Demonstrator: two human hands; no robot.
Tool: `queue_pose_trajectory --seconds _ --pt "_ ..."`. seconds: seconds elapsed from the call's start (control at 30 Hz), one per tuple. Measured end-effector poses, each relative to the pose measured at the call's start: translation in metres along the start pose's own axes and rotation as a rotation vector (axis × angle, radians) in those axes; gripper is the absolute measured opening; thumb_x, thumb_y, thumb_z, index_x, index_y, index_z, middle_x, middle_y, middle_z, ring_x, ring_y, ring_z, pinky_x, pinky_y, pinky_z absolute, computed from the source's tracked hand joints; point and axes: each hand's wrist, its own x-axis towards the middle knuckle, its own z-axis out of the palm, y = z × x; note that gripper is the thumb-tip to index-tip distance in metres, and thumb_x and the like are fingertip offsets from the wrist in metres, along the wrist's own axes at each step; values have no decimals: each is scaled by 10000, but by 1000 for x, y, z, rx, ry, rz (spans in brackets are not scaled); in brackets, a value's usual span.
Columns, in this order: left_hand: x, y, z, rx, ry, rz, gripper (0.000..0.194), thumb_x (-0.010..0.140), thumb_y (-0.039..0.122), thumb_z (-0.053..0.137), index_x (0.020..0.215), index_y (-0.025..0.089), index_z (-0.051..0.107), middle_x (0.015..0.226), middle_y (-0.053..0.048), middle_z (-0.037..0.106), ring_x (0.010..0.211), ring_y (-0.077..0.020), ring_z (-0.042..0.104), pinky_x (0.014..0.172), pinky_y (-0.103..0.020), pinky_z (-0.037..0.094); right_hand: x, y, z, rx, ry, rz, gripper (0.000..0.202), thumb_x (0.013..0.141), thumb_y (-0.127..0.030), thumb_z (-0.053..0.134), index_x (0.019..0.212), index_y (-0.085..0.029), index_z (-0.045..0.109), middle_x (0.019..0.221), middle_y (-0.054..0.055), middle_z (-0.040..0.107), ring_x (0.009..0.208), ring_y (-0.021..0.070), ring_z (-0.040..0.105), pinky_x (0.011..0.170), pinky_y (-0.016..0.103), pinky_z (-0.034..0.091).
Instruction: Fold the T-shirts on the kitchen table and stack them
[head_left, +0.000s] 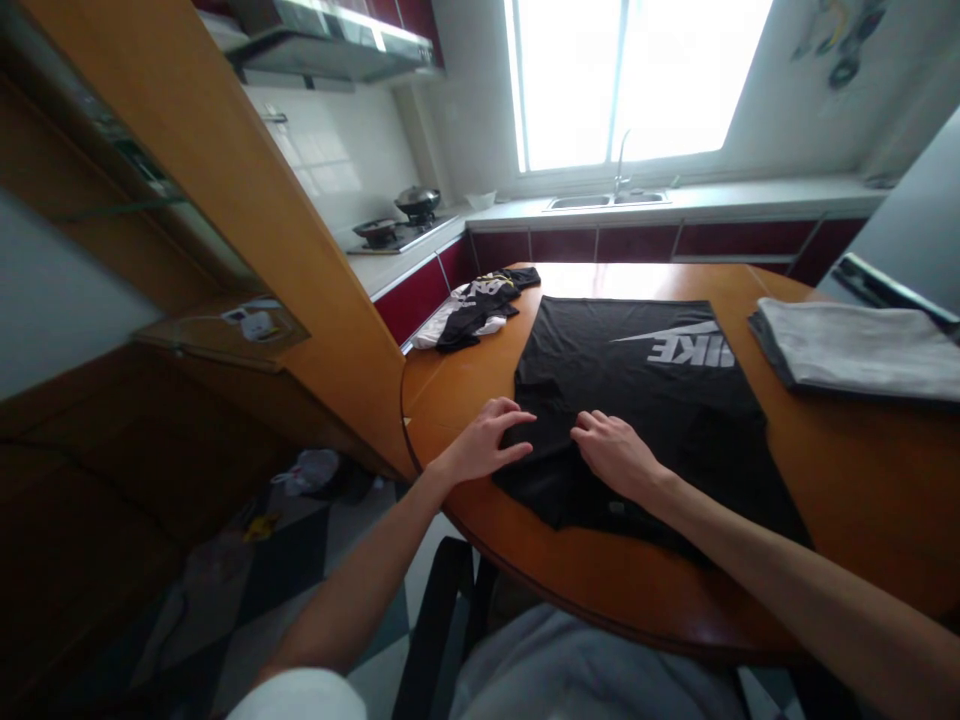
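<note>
A black T-shirt with a white NIKE print lies spread out on the wooden table, its lettering upside down from where I sit. My left hand is at the shirt's left edge, thumb and fingers apart with a gap between them. Over the left part of the shirt, my right hand has its fingers curled down and closed on the black cloth. The fabric is slightly wrinkled between the two hands. My right forearm crosses above the shirt's near edge and hides part of it.
A crumpled heap of black and white clothes lies at the table's far left. Folded grey and dark cloth sits at the right. A wooden cabinet post stands close on my left. A chair armrest is below the table edge.
</note>
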Motion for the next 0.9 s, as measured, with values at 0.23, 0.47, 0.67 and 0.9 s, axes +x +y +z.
queue_pose_trajectory --seconds 0.23,0.47,0.67,0.9 --pt "-41 13 -12 75 -69 -32 240 856 192 683 1089 251 693 967 -42 624 973 -213 591 905 -346 507 2 1 -1 32 13 -42 214 984 -150 486 911 -201 680 1035 97 653 937 233 588 781 336 432" --pt "-61 0 -12 46 -51 -32 118 940 309 653 959 233 741 956 -55 644 936 -195 599 851 -321 498 1 1 -2 81 -14 -97 207 965 -136 508 927 -197 702 1041 92 650 981 228 579 825 336 427" --pt "-63 -17 -26 -94 75 -143 306 1029 373 504 1162 232 741 1014 -72 694 968 -192 648 885 -325 513 5 8 -5 180 36 -84 260 1013 -281 481 966 -217 728 1047 83 671 1029 231 581 897 356 425" --pt "-17 -24 -3 -24 44 -72 433 1036 398 467 1429 246 568 1510 -83 530 1426 -241 448 1201 -433 340 28 4 21 217 77 21 488 1015 -330 444 1461 -143 508 1547 152 469 1429 294 404 1144 468 351"
